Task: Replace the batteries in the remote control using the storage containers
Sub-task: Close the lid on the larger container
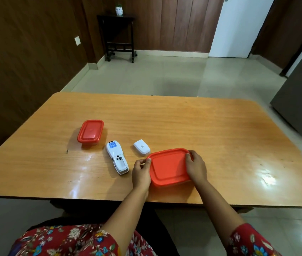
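Glossy orange-brown wood is forming the tabletop (211, 126) that is carrying everything. The larger red-lidded container (168, 168) is sitting just right of the remote control (117, 157), close to the tabletop's near edge. The 2 hands are gripping its lid: the left hand (141, 174) is pinching the rim at the corner nearest the remote control, and the right hand (196, 169) is curling its fingers over the far corner away from it. The smaller red container (90, 133) is standing beyond and left of the remote control, lid on. The remote control is lying back-up with its battery bay open, and its white cover (141, 147) is resting just beyond and right of it. If the lid is sticking and pops free suddenly, the container is likely to jerk. That could spill whatever the lid is hiding over the edge, or send the left hand into the remote control.
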